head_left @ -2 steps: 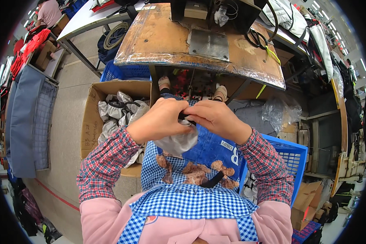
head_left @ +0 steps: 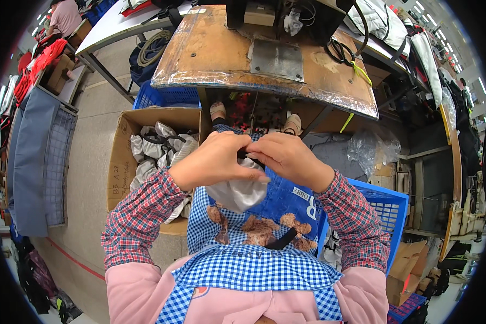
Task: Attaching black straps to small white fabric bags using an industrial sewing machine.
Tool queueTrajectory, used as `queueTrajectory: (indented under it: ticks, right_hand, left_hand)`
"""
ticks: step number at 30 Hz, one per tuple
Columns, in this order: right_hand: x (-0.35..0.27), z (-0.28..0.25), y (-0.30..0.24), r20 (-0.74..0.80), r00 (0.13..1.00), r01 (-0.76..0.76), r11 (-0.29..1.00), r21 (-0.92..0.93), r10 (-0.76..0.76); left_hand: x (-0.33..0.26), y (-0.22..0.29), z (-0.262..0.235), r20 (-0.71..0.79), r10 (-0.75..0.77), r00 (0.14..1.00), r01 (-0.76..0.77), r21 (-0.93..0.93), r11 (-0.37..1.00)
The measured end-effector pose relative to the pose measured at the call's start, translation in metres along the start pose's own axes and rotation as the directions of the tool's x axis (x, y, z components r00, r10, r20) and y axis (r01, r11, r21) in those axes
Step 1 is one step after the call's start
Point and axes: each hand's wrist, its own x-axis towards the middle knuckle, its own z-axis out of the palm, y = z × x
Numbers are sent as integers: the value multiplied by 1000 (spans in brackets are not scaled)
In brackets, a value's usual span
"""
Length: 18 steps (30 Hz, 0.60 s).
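Above my lap, both hands are closed on one silver-grey fabric piece (head_left: 237, 191) with a black edge (head_left: 244, 156). My left hand (head_left: 213, 162) is on its left side, thumb stretched across the front of the cloth. Meeting it from the right, my right hand (head_left: 291, 159) pinches the black edge, and the fingertips of both hands touch or nearly touch. Below them the cloth hangs in a loose bulge. The fingers cover most of the black part. A short black strap (head_left: 282, 238) lies across my blue checked apron (head_left: 254, 267).
An open cardboard box (head_left: 121, 162) with several similar silver pieces stands at my left. At my right is a blue plastic crate (head_left: 391, 205). Ahead is a worn wooden worktable (head_left: 210, 51) with a metal plate (head_left: 277, 59) and a dark machine. Clear plastic wrap (head_left: 375, 148) lies beneath it.
My left thumb has slid a little to the right across the cloth, and the hanging bulge has shifted slightly right with it. My right hand has barely moved.
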Motion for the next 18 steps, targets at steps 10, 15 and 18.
queueTrajectory:
  ticks: [10,15,18]
  right_hand:
    - [-7,-9,-7,-222,959,-165,984,67,176]
    - [-1,-22,-6,-54,994,83,974,-212,-96]
    - [1,-32,-4,115,984,163,939,-304,-134]
  left_hand:
    - [7,-4,-1,-120,-68,990,27,-314,949]
    - [21,1,-18,127,-51,991,96,-376,922]
    - [31,1,-29,279,-112,954,184,-248,951]
